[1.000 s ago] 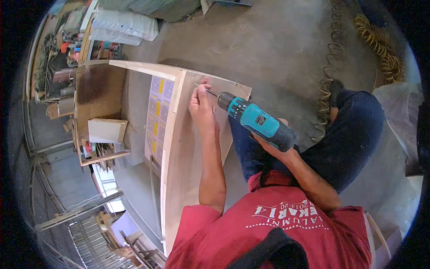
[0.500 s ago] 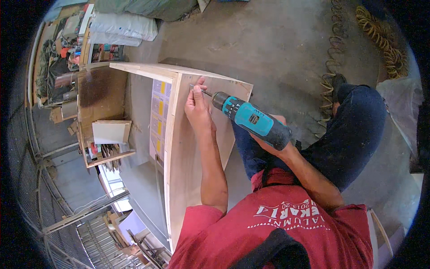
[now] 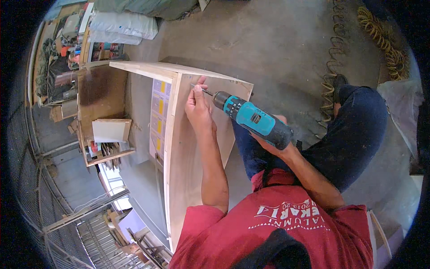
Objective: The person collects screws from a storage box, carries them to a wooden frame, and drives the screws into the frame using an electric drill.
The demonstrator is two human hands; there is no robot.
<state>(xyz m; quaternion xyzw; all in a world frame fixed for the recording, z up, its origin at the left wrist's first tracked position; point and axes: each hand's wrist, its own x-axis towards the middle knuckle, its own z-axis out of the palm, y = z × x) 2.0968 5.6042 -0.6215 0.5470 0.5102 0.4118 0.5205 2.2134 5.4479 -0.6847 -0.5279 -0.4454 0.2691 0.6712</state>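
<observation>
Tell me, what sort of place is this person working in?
Most likely a carpentry workshop. The right hand holds a teal and black cordless drill against a pale plywood panel, a cluttered wooden shelf stands nearby, and the bare concrete floor carries a coiled yellow hose.

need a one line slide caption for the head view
Right hand holds a teal drill to a plywood panel while the left hand steadies its bit.
</observation>
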